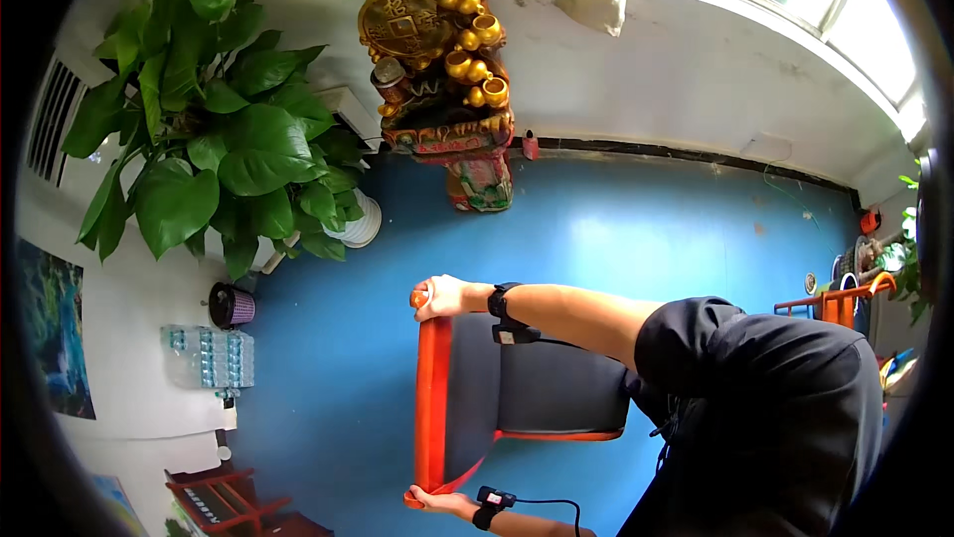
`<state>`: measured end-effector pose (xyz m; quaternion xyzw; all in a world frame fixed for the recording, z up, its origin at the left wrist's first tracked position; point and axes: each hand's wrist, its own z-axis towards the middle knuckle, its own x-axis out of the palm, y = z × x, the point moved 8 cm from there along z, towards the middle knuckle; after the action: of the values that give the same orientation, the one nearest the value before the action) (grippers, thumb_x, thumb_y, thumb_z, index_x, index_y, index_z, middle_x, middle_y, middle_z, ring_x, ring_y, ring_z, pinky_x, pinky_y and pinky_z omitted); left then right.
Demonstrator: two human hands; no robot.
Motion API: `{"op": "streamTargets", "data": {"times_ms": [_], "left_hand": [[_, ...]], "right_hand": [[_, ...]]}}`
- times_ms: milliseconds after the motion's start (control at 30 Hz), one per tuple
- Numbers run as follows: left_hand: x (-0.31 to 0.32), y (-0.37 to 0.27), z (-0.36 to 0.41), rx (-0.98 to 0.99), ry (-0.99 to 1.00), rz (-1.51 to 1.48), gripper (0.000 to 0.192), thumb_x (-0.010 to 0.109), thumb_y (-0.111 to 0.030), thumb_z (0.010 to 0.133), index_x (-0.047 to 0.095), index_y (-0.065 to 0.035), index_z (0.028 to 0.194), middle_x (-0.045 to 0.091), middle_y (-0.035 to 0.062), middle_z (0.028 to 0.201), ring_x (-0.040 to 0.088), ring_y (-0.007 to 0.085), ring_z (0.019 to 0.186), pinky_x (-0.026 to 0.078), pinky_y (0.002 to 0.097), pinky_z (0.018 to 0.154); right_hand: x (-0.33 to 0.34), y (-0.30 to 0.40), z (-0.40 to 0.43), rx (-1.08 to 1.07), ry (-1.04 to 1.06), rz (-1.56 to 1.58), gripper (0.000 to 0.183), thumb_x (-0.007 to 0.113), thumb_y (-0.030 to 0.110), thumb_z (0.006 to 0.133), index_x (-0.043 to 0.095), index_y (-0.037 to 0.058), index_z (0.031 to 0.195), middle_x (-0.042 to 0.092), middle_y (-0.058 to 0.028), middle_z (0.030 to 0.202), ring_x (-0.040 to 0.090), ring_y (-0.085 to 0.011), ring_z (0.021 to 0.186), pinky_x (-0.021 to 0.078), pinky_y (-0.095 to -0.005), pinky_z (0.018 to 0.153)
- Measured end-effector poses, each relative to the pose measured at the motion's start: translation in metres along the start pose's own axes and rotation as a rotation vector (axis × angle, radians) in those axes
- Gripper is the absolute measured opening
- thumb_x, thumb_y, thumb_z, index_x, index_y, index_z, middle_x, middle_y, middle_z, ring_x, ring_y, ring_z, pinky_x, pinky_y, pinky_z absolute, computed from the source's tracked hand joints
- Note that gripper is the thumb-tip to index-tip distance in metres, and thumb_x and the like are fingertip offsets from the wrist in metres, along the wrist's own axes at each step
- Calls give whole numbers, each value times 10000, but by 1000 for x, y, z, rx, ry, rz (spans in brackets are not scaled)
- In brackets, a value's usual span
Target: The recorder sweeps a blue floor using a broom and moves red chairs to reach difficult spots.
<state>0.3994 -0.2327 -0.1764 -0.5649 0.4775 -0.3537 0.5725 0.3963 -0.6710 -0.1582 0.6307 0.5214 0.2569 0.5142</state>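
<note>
A chair with a red-orange frame, a dark padded backrest and a dark seat stands on the blue floor before me. My right hand, at the upper side of the view, is closed around one end of the chair's red-orange rail. Lower in the view, my left hand grips the rail's other end, where a curved red-orange side piece meets it. Both wrists carry black straps with small devices and cables. The chair's legs are hidden from view.
A large leafy plant and an ornamental fountain stand by the wall. At the left are a waste bin, packed water bottles and a dark red wooden chair. Orange furniture stands at the right.
</note>
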Motion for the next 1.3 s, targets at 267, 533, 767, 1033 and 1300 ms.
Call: {"op": "streamTargets", "data": {"times_ms": [267, 533, 767, 1033, 1300], "left_hand": [[-6, -9, -5, 49, -36, 28, 332, 443, -283, 824, 444, 15, 970, 472, 120, 945, 450, 240, 921, 361, 365, 867], [-18, -24, -37, 120, -45, 75, 327, 495, -285, 802, 459, -5, 966, 500, 151, 916, 505, 254, 838, 439, 365, 743], [-54, -45, -66, 159, -16, 54, 459, 579, -332, 783, 432, -42, 1107, 501, 197, 1040, 524, 302, 939, 477, 418, 743], [-2, -77, -140, 442, 271, 82, 360, 543, -329, 770, 452, -82, 1016, 507, 144, 944, 506, 256, 879, 425, 386, 784], [86, -151, -265, 657, 629, -17, 249, 485, -256, 782, 476, -20, 862, 506, 120, 802, 499, 225, 754, 417, 334, 712]], "right_hand": [[-4, 3, -17, -6, -71, -52, 438, 618, 333, 622, 601, 64, 966, 626, -172, 899, 603, -304, 856, 473, -362, 766], [-28, 9, -58, -35, -177, -77, 353, 579, 284, 649, 605, 46, 908, 623, -184, 819, 601, -326, 801, 480, -366, 750], [-70, 35, -138, -147, -333, 5, 272, 585, 242, 650, 570, 12, 794, 598, -181, 722, 592, -318, 693, 480, -360, 659], [-186, 1, -293, -399, -574, 236, 158, 606, 145, 649, 540, 10, 698, 568, -130, 629, 569, -246, 592, 466, -320, 600], [-295, -56, -445, -421, -904, 299, 124, 619, 132, 679, 540, 40, 703, 575, -78, 646, 569, -189, 588, 468, -290, 605]]}}
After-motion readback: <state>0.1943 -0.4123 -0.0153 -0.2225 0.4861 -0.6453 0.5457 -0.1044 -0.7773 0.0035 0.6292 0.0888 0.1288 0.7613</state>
